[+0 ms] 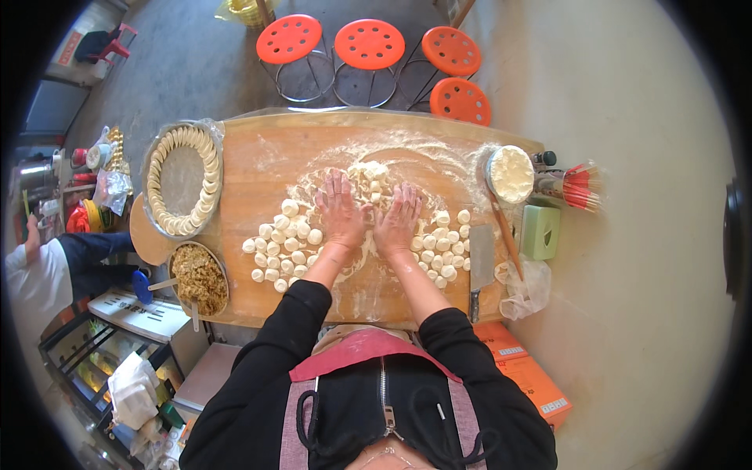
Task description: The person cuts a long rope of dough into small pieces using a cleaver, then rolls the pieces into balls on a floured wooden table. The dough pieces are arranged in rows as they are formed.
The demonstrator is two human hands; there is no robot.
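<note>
Both my hands lie palm down on the floured wooden board [252, 176], fingers pointing away from me. My left hand [342, 212] touches loose flour, and my right hand [398, 218] rests close beside it, the thumbs near each other. Small dough pieces [373, 171] sit in flour just beyond and between the hands. Whatever is beneath the palms is hidden. Several more dough pieces [281, 235] are grouped left of my left hand, and another group [437, 249] lies right of my right hand. A cleaver [482, 254] is at the right, blade pointing away from me.
On the left are a round tray [221, 161] with a ring of dumplings and a bowl of filling [200, 276]. At the right stand a bowl of flour [511, 174], a wooden rolling pin [506, 235] and a green box [540, 232]. Red stools [369, 44] stand beyond; a person [41, 276] is far left.
</note>
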